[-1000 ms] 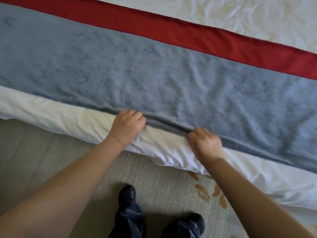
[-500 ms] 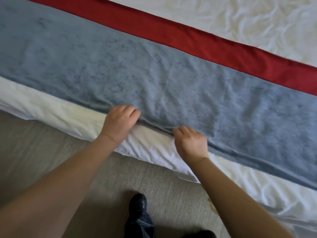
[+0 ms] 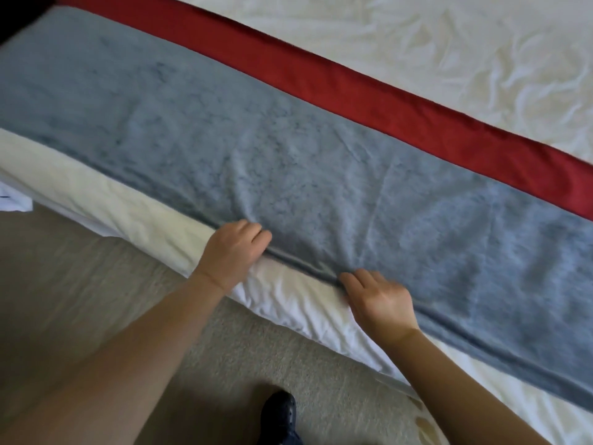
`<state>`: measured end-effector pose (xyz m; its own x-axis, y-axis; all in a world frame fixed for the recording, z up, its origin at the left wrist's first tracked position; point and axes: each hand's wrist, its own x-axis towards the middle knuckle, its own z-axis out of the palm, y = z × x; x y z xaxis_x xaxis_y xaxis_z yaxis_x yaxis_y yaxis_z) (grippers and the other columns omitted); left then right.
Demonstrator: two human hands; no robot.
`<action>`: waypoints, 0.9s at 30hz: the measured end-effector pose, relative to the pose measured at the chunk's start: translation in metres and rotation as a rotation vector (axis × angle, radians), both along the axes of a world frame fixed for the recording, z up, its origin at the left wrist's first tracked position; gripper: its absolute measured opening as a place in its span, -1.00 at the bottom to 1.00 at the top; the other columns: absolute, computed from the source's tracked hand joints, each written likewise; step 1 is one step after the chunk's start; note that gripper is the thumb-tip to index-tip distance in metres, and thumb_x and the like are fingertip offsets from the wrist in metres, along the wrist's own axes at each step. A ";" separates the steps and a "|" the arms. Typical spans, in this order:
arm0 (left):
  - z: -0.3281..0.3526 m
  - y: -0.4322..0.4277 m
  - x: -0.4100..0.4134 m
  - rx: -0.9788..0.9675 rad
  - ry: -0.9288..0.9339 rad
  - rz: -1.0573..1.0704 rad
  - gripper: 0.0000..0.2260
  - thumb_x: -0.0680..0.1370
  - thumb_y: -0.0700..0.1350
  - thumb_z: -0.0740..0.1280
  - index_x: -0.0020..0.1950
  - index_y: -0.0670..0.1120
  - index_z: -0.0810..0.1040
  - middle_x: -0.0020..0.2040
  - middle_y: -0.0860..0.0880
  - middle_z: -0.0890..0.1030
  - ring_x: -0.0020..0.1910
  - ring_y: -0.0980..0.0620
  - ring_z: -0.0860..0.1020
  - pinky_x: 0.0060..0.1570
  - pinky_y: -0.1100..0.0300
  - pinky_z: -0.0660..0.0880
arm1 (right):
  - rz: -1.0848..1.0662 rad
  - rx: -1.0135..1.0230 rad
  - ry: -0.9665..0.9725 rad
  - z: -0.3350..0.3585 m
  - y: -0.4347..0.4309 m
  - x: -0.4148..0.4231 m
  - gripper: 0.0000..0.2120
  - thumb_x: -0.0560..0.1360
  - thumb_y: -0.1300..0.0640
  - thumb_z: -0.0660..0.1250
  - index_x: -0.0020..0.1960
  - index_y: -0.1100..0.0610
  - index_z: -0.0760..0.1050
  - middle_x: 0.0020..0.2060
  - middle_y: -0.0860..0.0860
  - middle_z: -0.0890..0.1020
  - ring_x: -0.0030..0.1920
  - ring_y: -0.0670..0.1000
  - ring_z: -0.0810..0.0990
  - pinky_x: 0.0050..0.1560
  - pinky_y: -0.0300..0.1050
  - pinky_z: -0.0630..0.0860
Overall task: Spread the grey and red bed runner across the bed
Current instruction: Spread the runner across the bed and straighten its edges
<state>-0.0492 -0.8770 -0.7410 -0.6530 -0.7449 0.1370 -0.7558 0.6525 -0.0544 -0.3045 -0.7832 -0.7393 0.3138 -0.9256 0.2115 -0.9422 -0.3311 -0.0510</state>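
The bed runner [image 3: 321, 175], a wide grey band with a red strip [image 3: 369, 94] along its far side, lies diagonally across the white bed [image 3: 417, 36]. Both my hands are at its near grey edge. My left hand [image 3: 234, 252] has its fingers curled over that edge and grips it. A little to the right, my right hand [image 3: 378, 300] pinches the same edge, its thumb hidden under the palm. A small raised fold of grey cloth runs between the two hands, and wrinkles fan out from them.
White sheet [image 3: 288, 300] hangs over the bed's near side below the runner. Beige carpet [image 3: 96, 284] covers the floor in front, where one dark shoe [image 3: 279, 412] of mine shows. A white piece [image 3: 12, 200] lies at the left edge.
The view has shifted left along the bed and both hands have moved left with it, still on the runner's near edge. Only one shoe stays in view.
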 end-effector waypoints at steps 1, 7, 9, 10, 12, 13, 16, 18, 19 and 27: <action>0.002 -0.006 0.008 -0.011 0.006 0.059 -0.83 0.27 -0.39 0.44 -0.24 -0.17 0.58 -0.36 -0.12 0.52 -0.39 -0.11 0.51 -0.45 0.09 0.47 | 0.034 -0.045 -0.018 0.000 -0.004 0.007 -0.79 0.21 0.38 0.47 -0.23 0.13 0.62 -0.42 0.00 0.53 -0.50 0.01 0.45 -0.56 -0.25 0.26; 0.013 -0.045 0.078 0.018 -0.143 0.293 -0.76 0.10 -0.43 0.50 -0.36 -0.23 0.51 -0.44 -0.19 0.48 -0.48 -0.14 0.50 -0.56 0.13 0.42 | 0.065 -0.054 -0.017 0.000 -0.046 0.077 -0.72 0.02 0.42 0.44 -0.39 0.12 0.53 -0.50 0.00 0.47 -0.52 0.00 0.41 -0.59 -0.26 0.24; 0.013 -0.051 0.094 0.058 -0.199 0.262 -0.72 0.03 -0.45 0.51 -0.41 -0.23 0.50 -0.49 -0.17 0.46 -0.53 -0.12 0.48 -0.60 0.17 0.42 | -0.023 0.024 -0.028 0.001 -0.054 0.093 -0.69 -0.12 0.41 0.44 -0.51 0.12 0.45 -0.57 0.00 0.43 -0.57 0.00 0.39 -0.59 -0.30 0.17; 0.012 -0.053 0.099 0.065 -0.214 0.237 -0.71 0.00 -0.45 0.52 -0.43 -0.23 0.50 -0.50 -0.16 0.45 -0.55 -0.10 0.47 -0.62 0.19 0.41 | -0.054 0.056 -0.052 0.000 -0.055 0.097 -0.68 -0.15 0.40 0.45 -0.54 0.12 0.42 -0.59 0.00 0.41 -0.59 0.01 0.38 -0.57 -0.31 0.14; 0.009 -0.054 0.104 0.061 -0.221 0.181 -0.70 -0.01 -0.45 0.52 -0.45 -0.22 0.48 -0.51 -0.14 0.44 -0.57 -0.08 0.45 -0.62 0.22 0.39 | -0.080 0.091 -0.079 -0.004 -0.051 0.101 -0.67 -0.15 0.39 0.48 -0.55 0.12 0.42 -0.58 0.00 0.42 -0.59 0.01 0.39 -0.55 -0.32 0.12; 0.008 -0.054 0.104 0.057 -0.220 0.158 -0.69 -0.01 -0.46 0.52 -0.46 -0.21 0.48 -0.51 -0.13 0.44 -0.57 -0.08 0.44 -0.62 0.22 0.38 | -0.076 0.095 -0.082 -0.006 -0.048 0.101 -0.68 -0.13 0.39 0.49 -0.53 0.12 0.44 -0.57 0.00 0.44 -0.58 0.00 0.40 -0.54 -0.32 0.13; 0.005 -0.053 0.105 0.034 -0.216 0.096 -0.71 0.04 -0.44 0.51 -0.42 -0.20 0.49 -0.48 -0.12 0.45 -0.53 -0.08 0.46 -0.58 0.18 0.42 | -0.070 0.071 -0.104 -0.010 -0.044 0.095 -0.72 -0.01 0.35 0.56 -0.45 0.10 0.53 -0.51 -0.02 0.50 -0.52 0.00 0.46 -0.55 -0.29 0.24; 0.005 -0.051 0.101 -0.001 -0.186 0.034 -0.76 0.14 -0.41 0.51 -0.33 -0.19 0.55 -0.43 -0.10 0.50 -0.47 -0.07 0.49 -0.51 0.15 0.46 | -0.077 0.029 -0.123 -0.010 -0.038 0.088 -0.75 0.08 0.31 0.58 -0.38 0.08 0.58 -0.45 -0.02 0.53 -0.47 0.00 0.50 -0.54 -0.25 0.32; 0.006 -0.049 0.096 -0.019 -0.154 -0.013 -0.80 0.19 -0.38 0.49 -0.27 -0.18 0.59 -0.40 -0.09 0.52 -0.45 -0.06 0.50 -0.47 0.14 0.49 | -0.088 0.005 -0.129 -0.011 -0.033 0.082 -0.76 0.10 0.30 0.59 -0.35 0.08 0.59 -0.44 -0.02 0.55 -0.45 0.01 0.52 -0.53 -0.24 0.35; 0.005 -0.020 -0.004 -0.044 0.065 -0.380 -0.83 0.40 -0.35 0.32 -0.26 -0.11 0.63 -0.36 -0.02 0.58 -0.41 0.03 0.53 -0.43 0.17 0.51 | -0.179 0.010 -0.023 -0.005 0.010 0.015 -0.78 0.12 0.31 0.58 -0.39 0.10 0.58 -0.47 0.01 0.53 -0.47 0.08 0.52 -0.51 -0.17 0.44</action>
